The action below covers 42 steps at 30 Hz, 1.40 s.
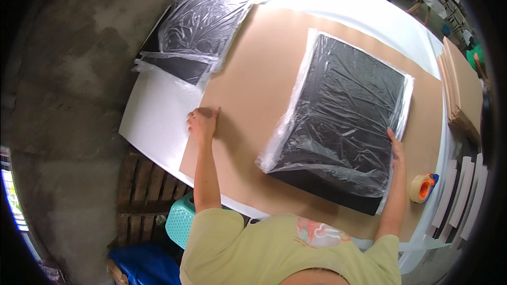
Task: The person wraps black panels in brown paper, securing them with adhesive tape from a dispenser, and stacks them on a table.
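White table [153, 111]: carries a large brown sheet [259, 79] across its middle; a plastic-wrapped black panel [190, 37] at the far left; a tape roll [421, 188] at the near right; stacked brown boards [465, 84] along the right edge.

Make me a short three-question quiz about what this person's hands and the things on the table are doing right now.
1. True or false: the left hand rests on the left edge of the brown cardboard sheet.
2. What does the right hand touch? A) the tape roll B) the plastic-wrapped black panel C) the teal stool
3. Fill in: the tape roll lies to the ____ of the plastic-wrapped black panel.

Key: 1 true; 2 B; 3 right.
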{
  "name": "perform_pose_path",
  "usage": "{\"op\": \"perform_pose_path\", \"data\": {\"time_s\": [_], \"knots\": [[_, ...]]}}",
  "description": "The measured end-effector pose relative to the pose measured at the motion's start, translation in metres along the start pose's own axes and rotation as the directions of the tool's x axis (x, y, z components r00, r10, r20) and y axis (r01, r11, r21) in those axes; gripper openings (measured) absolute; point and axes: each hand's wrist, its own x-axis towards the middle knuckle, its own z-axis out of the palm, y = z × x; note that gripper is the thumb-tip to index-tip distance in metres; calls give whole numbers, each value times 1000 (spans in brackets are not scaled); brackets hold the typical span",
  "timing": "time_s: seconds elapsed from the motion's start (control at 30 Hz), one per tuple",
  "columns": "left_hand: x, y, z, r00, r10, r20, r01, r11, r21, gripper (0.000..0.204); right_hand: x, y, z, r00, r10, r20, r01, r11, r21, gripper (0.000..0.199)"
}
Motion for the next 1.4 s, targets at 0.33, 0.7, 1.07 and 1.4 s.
{"op": "perform_pose_path", "data": {"time_s": [0.33, 0.7, 1.07, 1.4], "knots": [[-17, 65, -116, 866, 499, 36, -490, 861, -132, 16, 7, 7, -1, 989, -53, -137, 37, 992, -118, 88], [-61, 56, -178, 826, 550, -127, -552, 834, 22, 18, 26, 18, -3, 996, -59, 62, 50, 988, 146, 89], [8, 3, -74, 765, 644, 17, -633, 747, 202, 15, 32, 20, -5, 997, -62, 37, 59, 995, 81, 87], [23, -15, -7, 768, 581, -269, -595, 803, 33, 44, 5, 8, 2, 994, -99, -51, 93, 989, -112, 97]]}}
